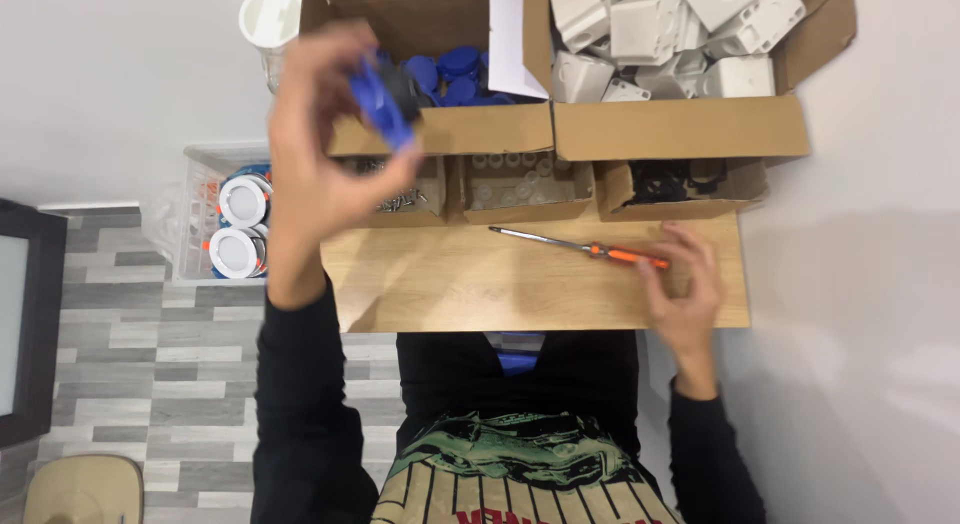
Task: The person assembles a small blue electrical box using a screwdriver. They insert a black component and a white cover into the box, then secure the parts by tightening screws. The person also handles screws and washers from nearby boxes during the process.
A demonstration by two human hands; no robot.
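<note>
- Left hand up in the air at about 10 o'clock, fingers pinched round a blue plastic part, dark bit showing at its inner end.
- Blurry there, so hard to tell the exact shape of the part.
- Right hand flat on the wooden board at about 4 o'clock, fingers curled loosely over the orange handle of the screwdriver, not yet gripped tight.
- Metal tip of the screwdriver pointing toward 9 o'clock, lying on the board.
- Best to close the right fingers fully round the handle before lifting, so no slip.
- Best to keep the blue part steady and turned so its open side faces the tool.
- Just past the left hand, at 12 o'clock, a cardboard box of more blue parts.
- Next to it, toward 1 o'clock, a cardboard box of white plastic housings.
- In a row along the far edge of the board: small tray of screws, tray of clear bits, tray of black pieces.
- Off at 9 o'clock, a clear bin with round white lamps.
</note>
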